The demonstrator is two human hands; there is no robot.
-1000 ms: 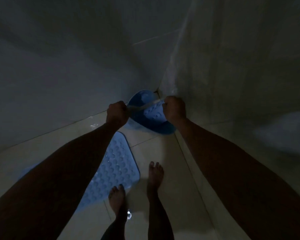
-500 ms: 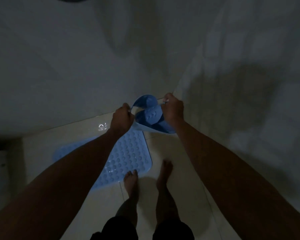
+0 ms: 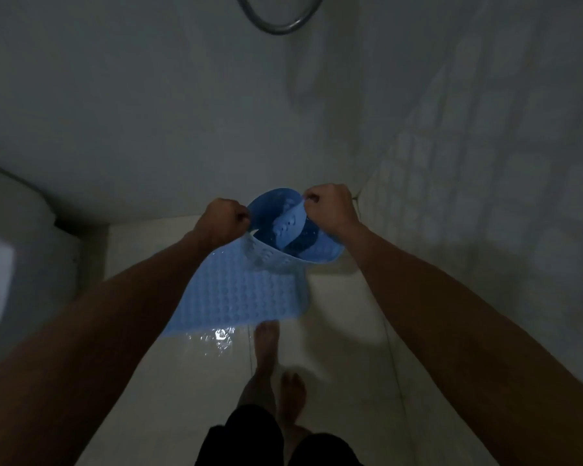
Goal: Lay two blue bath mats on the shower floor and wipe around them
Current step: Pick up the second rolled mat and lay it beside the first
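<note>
My left hand [image 3: 222,219] and my right hand [image 3: 330,207] hold one blue bath mat [image 3: 285,230] above the shower floor [image 3: 344,331], in front of me at 12 o'clock. Each hand is a closed fist pinching the mat's top edge: left hand at the mat's 9 o'clock corner, right hand at its 3 o'clock corner. The held mat is curled into an open loop between the fists, with its perforated, darker inner face visible in the hollow. Whether its lower edge touches the floor, I cannot tell in this dim light

A second blue bath mat [image 3: 236,290], covered in rows of round bumps, shows directly below the held one. It extends from under my left wrist toward 7 o'clock, ending at a straight edge. Its upper end meets the curled mat, and I cannot tell where one stops and the other starts

A wet patch [image 3: 216,338] glints on the pale floor tiles just past that straight edge, at 6 o'clock from it. My bare feet [image 3: 266,348] stand on the tiles at 6 o'clock, one ahead of the other, the forward foot close beside the lower mat's corner

A metal shower hose [image 3: 276,26] loops on the wall at 12 o'clock. The corner where the two shower walls meet lies just beyond my right hand at 1 o'clock
</note>
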